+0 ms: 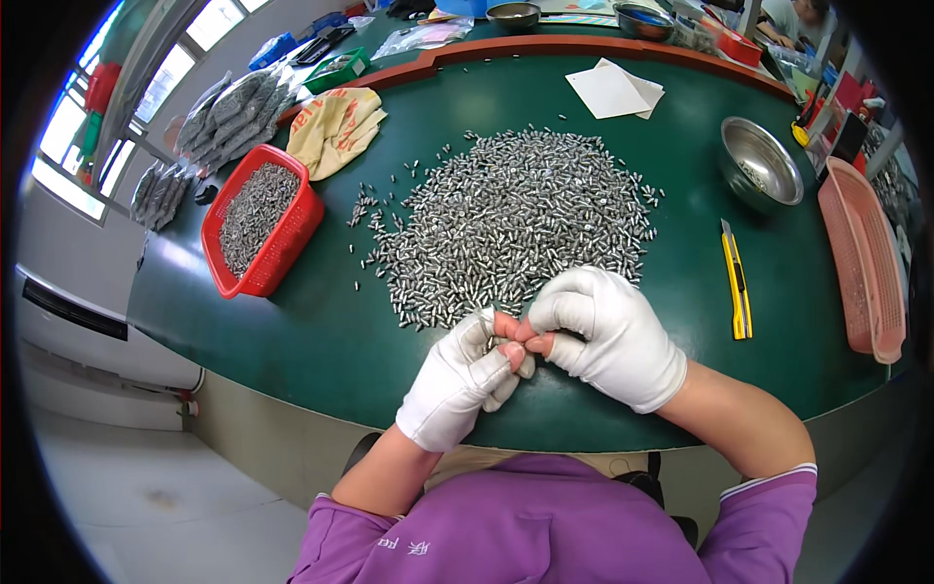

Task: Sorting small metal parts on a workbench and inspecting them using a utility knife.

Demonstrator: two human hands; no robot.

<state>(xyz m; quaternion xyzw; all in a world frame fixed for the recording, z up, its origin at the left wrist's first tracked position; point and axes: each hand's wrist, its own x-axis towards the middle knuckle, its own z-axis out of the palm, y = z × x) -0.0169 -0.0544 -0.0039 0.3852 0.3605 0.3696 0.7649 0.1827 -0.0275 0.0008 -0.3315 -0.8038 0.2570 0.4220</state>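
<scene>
A wide heap of small silvery metal parts (516, 214), short and rod-like, lies on the green table in front of me. My left hand (457, 375) and my right hand (613, 336) meet at the heap's near edge. Both wear white gloves with some bare fingertips. The left fingers are curled, with a bit of grey metal showing between them, seemingly one of these parts. My right thumb and forefinger are pinched together against the left fingertips. Whatever lies in that pinch is hidden by the fingers.
A red plastic basket (309, 209) of similar parts stands left, by a beige cloth bag (336, 131) and filled grey bags (233, 112). To the right are a yellow utility knife (737, 287), a steel bowl (749, 146) and a pink basket (861, 263). White paper sheets (608, 90) lie beyond the heap.
</scene>
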